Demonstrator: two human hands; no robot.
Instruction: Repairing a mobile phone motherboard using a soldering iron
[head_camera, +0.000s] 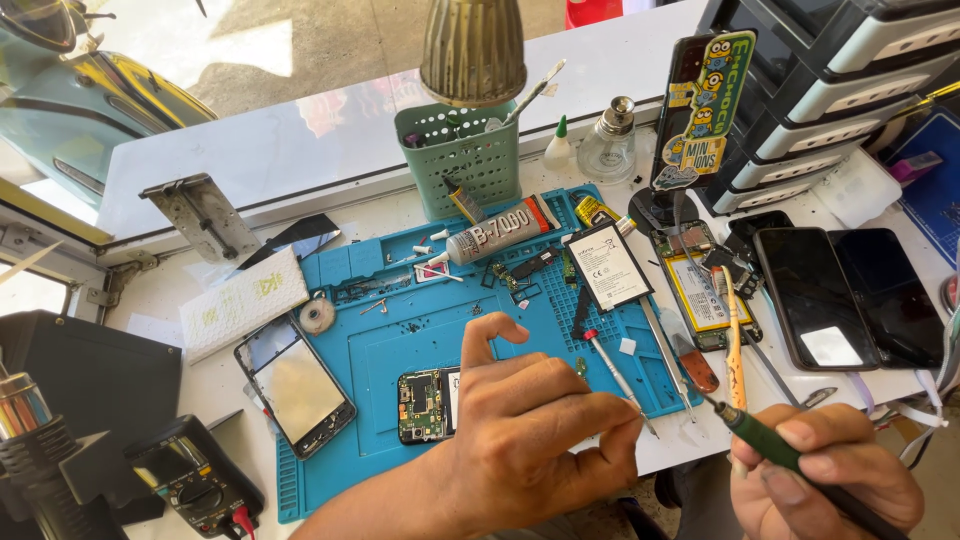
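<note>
Near the front edge of the blue mat (350, 370), the left hand (530, 420) rests curled, pinching something too small to tell, beside the opened phone (425, 405); the right hand (830, 470) grips a green tool (770, 445) pen-style, tip raised for fine control.

Work mat (400, 350): matt blue rubbery sheet, ribbed edges. Phone screens (850, 295) at 3 o'clock: glossy black glass. Basket (460, 160) at 12 o'clock: green perforated plastic beside clear glass bottle (607, 150).
</note>
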